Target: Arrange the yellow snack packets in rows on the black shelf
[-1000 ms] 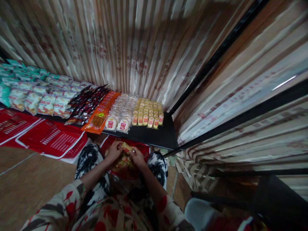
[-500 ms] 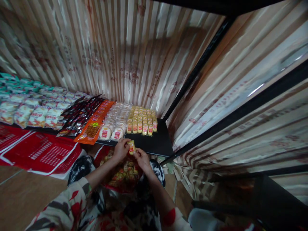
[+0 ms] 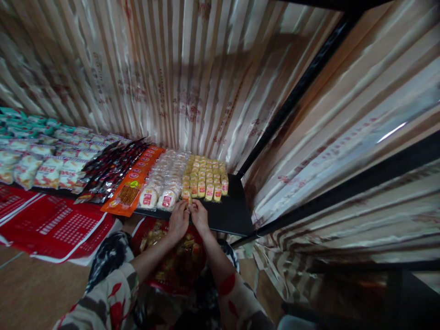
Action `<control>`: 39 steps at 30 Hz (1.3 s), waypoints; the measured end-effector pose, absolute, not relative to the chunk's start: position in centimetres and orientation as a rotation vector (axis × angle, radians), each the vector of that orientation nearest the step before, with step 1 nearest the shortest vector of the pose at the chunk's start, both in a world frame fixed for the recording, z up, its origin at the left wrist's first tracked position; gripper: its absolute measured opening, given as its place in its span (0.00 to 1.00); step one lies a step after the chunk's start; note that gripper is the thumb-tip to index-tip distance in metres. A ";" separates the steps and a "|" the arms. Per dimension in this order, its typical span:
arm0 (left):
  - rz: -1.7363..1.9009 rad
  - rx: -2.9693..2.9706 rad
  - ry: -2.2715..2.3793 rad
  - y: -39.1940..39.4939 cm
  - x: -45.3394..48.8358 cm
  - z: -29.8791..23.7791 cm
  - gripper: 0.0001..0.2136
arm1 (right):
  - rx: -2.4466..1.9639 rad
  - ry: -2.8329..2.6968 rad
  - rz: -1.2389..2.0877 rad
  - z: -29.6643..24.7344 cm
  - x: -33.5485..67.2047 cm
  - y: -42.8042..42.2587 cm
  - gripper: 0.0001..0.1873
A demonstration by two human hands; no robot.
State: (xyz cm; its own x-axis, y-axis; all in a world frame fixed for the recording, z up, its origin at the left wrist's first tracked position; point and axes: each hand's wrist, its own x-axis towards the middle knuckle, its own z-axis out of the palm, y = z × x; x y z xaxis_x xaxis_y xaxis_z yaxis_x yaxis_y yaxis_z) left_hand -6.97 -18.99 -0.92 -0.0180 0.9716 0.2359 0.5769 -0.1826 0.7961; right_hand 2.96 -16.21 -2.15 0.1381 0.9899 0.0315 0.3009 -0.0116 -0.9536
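Both my left hand [image 3: 179, 220] and my right hand [image 3: 199, 216] are closed on one small yellow snack packet [image 3: 186, 195] at the shelf's front edge. It stands at the front left corner of rows of matching yellow packets [image 3: 206, 176]. My fingers cover its lower part, so I cannot tell whether it rests on the black shelf [image 3: 233, 213]. Just left of it lie clear-wrapped round white cakes [image 3: 167, 198]. Below my forearms, a red bag [image 3: 172, 282] between my knees holds more yellow packets.
Farther left on the shelf are an orange snack bag [image 3: 129, 192], dark packets [image 3: 106, 172] and white bread packs [image 3: 48, 172]. Red printed sacks [image 3: 65, 224] lie below. A black metal post [image 3: 292, 101] rises at the right, before a striped curtain [image 3: 192, 68].
Both hands have carried the yellow packet forward from above the red bag to the front left of the packet rows. The view has shifted slightly.
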 end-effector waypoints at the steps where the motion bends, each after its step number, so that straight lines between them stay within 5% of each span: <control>1: 1.081 1.776 1.611 -18.8 -7.0 -1.2 0.17 | -1.504 -1.328 0.926 -2.2 2.7 -15.9 0.09; 11: 1.011 1.790 1.618 -17.2 -7.3 -2.9 0.17 | -1.793 -1.534 0.488 -2.9 2.6 -14.4 0.08; 18: 0.989 1.804 1.634 -17.4 -7.7 -3.2 0.17 | -1.661 -1.462 0.614 -3.5 1.7 -14.2 0.16; 33: 1.011 1.854 1.561 -17.8 -7.3 -1.7 0.18 | -1.696 -1.527 0.514 -2.9 1.7 -14.1 0.13; 39: 1.027 1.835 1.537 -21.8 -9.6 -3.3 0.14 | -1.550 -1.396 0.535 -3.2 1.0 -20.1 0.14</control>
State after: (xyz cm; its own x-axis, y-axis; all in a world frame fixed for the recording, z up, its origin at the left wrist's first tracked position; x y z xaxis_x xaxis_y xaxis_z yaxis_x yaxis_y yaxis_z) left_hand -9.58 -21.79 -3.31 0.0635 0.9747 0.2145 0.5709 -0.2117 0.7932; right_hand 0.95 -20.06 -3.21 0.2530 0.9307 0.2641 0.5158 0.1012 -0.8507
